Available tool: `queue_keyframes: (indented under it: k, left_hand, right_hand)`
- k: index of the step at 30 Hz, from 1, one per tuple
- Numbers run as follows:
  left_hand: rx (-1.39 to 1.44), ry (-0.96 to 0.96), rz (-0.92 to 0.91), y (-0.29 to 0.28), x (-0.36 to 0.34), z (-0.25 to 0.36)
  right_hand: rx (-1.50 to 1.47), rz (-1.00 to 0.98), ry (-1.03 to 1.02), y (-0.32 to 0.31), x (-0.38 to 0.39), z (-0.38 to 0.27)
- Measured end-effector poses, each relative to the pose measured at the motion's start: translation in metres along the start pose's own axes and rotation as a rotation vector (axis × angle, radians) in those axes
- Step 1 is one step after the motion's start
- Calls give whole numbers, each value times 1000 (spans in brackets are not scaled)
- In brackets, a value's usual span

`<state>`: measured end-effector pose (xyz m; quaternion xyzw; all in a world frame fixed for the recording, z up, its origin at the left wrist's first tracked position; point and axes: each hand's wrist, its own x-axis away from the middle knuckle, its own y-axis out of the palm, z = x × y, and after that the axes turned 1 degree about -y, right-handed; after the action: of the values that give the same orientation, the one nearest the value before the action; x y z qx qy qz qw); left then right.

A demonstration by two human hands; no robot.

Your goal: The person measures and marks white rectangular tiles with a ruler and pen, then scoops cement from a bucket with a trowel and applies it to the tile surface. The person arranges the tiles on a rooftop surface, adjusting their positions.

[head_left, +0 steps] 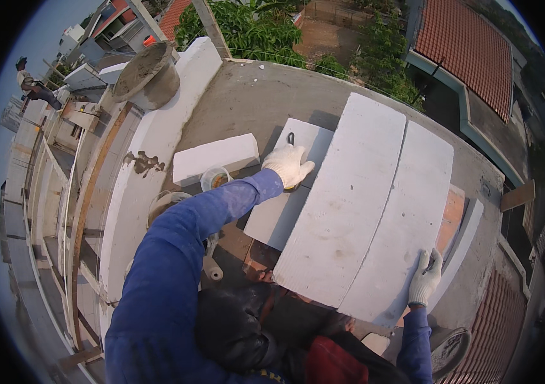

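Two large white blocks, a left block [343,198] and a right block [407,224], lie side by side in front of me. My left hand [290,166], in a white knit glove, is closed over a smaller white block [308,137] to their left. A black loop [291,137] sticks out beyond its fingers and a bit of yellow shows below; the glove hides what the thing is. My right hand [425,278], gloved too, rests at the right block's near right edge, fingers stretched out and holding nothing.
Left of my left hand are another white block [215,160] and a clear plastic cup [207,179]. A mortar-filled bucket [149,83] stands on a white wall [157,141]. Orange bricks [453,214] show at right. A person [37,83] is far left. Low ground lies beyond the slab's edge.
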<state>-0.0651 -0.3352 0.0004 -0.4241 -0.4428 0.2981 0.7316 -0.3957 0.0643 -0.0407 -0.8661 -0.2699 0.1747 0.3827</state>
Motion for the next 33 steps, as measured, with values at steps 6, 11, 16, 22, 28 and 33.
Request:
queue_keyframes:
  k: [6, 11, 16, 22, 28, 33]
  left_hand:
    - [77, -98, 203, -7, -39, -52]
    - [79, -56, 250, -22, -52, -32]
    - [74, 59, 231, -15, -47, -5]
    - [102, 197, 178, -13, -27, 11]
    - [93, 289, 176, -6, -27, 18]
    - [142, 262, 130, -5, -30, 14]
  right_hand:
    - [-4, -1, 16, 2, 0, -7]
    - [0, 35, 26, 2, 1, -5]
    - [-46, 18, 53, 3, -3, -1]
    - [-14, -11, 129, -8, -2, -18]
    - [-60, -26, 150, -9, 0, -20]
    - [-83, -21, 108, -7, 0, -22]
